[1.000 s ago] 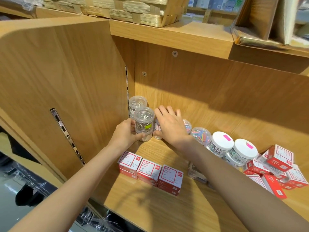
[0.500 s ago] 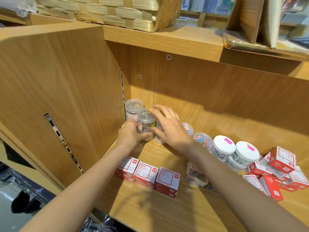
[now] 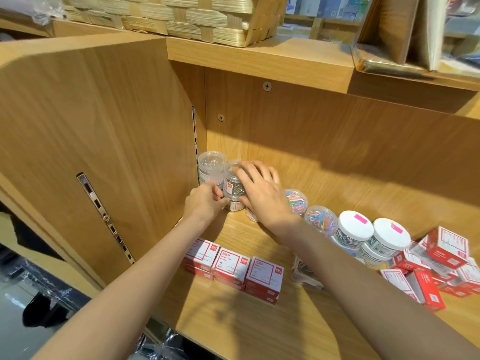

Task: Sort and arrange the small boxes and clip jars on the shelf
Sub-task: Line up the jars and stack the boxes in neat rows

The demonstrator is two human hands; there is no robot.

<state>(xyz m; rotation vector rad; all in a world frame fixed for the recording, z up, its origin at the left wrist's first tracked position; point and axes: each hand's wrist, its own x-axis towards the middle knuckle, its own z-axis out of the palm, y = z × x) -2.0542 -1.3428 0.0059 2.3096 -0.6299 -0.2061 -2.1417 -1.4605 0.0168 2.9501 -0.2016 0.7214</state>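
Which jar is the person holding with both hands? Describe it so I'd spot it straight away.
Look into the back left corner of the wooden shelf. Two clear jars stand there; the held jar is the nearer one, between the left hand and right hand. Unlike the colourful-clip jars to its right, it holds silver clips.

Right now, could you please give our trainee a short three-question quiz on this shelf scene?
1. True or false: both white-lidded jars carry a pink sticker.
2. The neat row of red-and-white boxes at the shelf front shows how many across? A two, B three, C five.
3. Fill in: the left hand and right hand are on a clear jar of ____ clips.

Key: 1 true; 2 B; 3 silver.
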